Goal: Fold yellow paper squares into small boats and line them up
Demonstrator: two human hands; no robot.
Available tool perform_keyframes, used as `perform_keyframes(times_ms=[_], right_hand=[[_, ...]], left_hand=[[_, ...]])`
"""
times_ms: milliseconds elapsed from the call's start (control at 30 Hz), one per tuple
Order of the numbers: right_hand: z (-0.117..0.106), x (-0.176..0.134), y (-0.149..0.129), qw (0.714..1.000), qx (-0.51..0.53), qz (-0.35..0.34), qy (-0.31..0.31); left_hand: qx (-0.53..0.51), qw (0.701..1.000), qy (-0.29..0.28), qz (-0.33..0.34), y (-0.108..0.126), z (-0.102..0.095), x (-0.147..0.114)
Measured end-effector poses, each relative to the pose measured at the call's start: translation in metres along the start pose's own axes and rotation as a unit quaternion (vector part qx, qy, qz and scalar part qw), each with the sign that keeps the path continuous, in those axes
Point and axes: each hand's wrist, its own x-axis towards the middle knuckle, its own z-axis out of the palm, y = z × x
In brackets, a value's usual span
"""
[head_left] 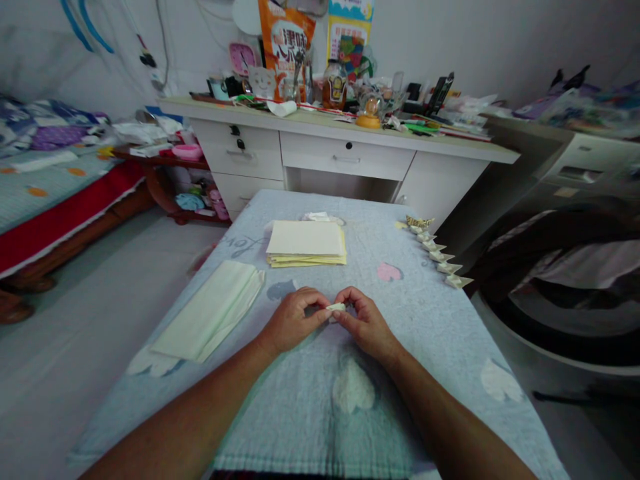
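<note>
Between my two hands, over the middle of the cloth-covered table [300, 413], is a small folded piece of pale paper [336, 307]. My left hand [299, 319] pinches its left end with thumb and fingertips. On the other end, the thumb and fingers of my right hand [366, 321] are closed too. Just beyond my hands lies a stack of cream and yellow paper sheets [307, 239]. Left of my left hand rests a pile of long pale green paper [207, 312]. Several small folded paper pieces [443, 257] stand in a row along the right edge.
Behind the table stands a white desk [350, 157] crowded with a honey jar [335, 85], an orange snack bag [286, 47] and a pink clock [242, 58]. A washing machine [575, 167] is at the right. A bed [60, 180] is at the left.
</note>
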Motion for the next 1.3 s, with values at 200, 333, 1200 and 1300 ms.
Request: perform_keyframes(times_ms=[200, 333, 1200, 1300], right_hand=[[-0.0011, -0.0002, 0.0, 1.0, -0.017, 0.002, 0.0], [-0.0011, -0.0002, -0.0006, 1.0, -0.021, 0.001, 0.001], [-0.0046, -0.0006, -0.0044, 0.993, -0.113, -0.029, -0.005], [-0.0044, -0.0004, -0.0051, 0.993, -0.111, -0.032, 0.0]], left_hand=[[-0.009, 1.0, 0.005, 0.01, 0.0009, 0.0014, -0.0002], [-0.012, 1.0, 0.008, 0.012, 0.0001, 0.0022, -0.0002], [-0.094, 0.994, 0.043, -0.016, 0.0008, 0.0042, -0.0025], [-0.093, 0.995, 0.037, -0.026, 0.0008, 0.0058, -0.0025]])
